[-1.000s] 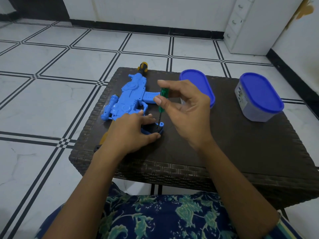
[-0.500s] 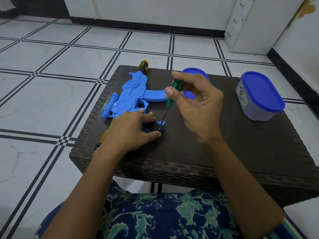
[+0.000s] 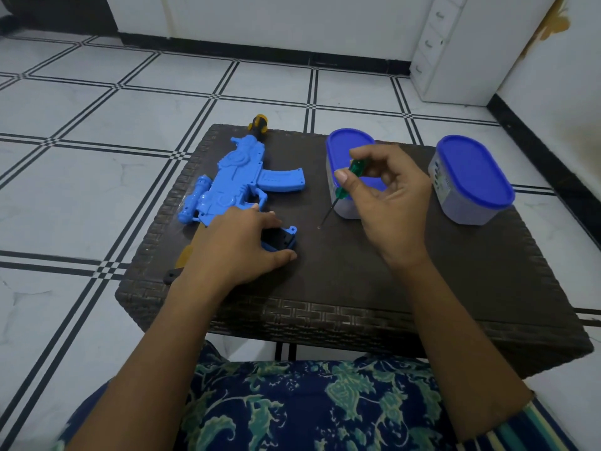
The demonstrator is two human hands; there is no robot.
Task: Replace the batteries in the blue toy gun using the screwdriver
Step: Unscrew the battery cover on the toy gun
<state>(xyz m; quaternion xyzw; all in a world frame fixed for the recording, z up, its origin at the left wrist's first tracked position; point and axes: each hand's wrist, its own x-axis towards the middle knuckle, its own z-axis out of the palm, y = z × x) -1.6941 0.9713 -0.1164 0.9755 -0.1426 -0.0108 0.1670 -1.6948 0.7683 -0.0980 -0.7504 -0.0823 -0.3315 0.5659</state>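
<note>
The blue toy gun point(image 3: 234, 183) lies on its side on the left half of the dark woven table point(image 3: 422, 281), its orange-and-black muzzle at the far edge. My left hand point(image 3: 237, 249) grips the gun's handle end, where a black opening point(image 3: 279, 239) shows by the fingertips. My right hand point(image 3: 387, 203) pinches a small green-handled screwdriver point(image 3: 344, 185), tip pointing down-left, just above the table. A tiny screw point(image 3: 319, 227) seems to lie under the tip.
Two grey tubs with blue lids stand on the table: one point(image 3: 349, 151) right behind my right hand, the other point(image 3: 471, 177) at the right. A white drawer unit point(image 3: 455, 47) stands far right on the tiled floor.
My right hand has lifted the screwdriver off the gun's handle and carried it right, toward the nearer tub. My left hand keeps its hold on the handle.
</note>
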